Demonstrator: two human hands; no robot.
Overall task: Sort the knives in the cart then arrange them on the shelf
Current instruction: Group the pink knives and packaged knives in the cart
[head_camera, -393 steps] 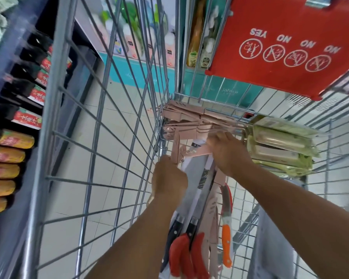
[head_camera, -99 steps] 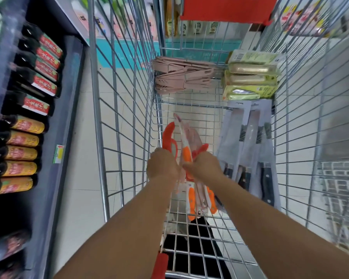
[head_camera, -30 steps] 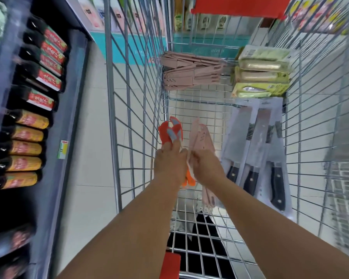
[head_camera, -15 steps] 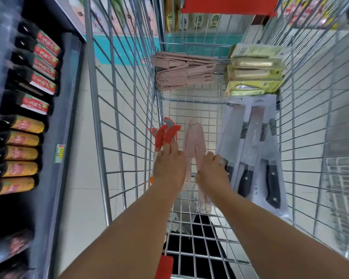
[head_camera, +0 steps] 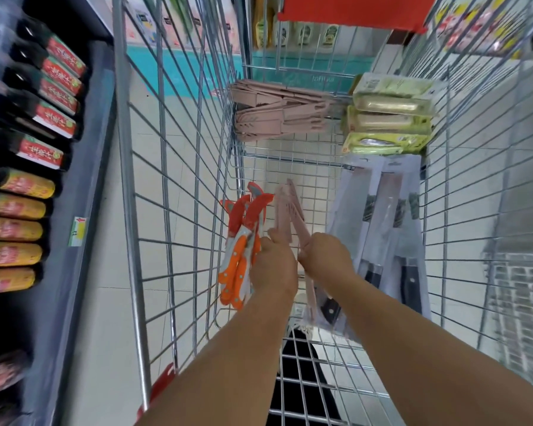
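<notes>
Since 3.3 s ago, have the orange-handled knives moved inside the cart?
Yes. The orange-handled knives went from the cart's middle to its left wire wall, beside the left hand.

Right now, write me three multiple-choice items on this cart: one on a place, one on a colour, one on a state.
1. Where does the stack of pink knives lie?
A. at the cart's far end, left of the green packs
B. on the shelf with the bottles
C. on the floor outside the cart

2. What colour are the handles of the knives by the cart's left wall?
A. blue
B. orange
C. black

3. What is the right hand doing?
A. hanging empty
B. resting flat on the cart's rim
C. gripping pink knives

Answers: 1 A, the stack sits against the far wire wall beside the green packs. 2 B, the handles next to the left hand are orange. 3 C, its fingers are curled round the pink pieces.
</notes>
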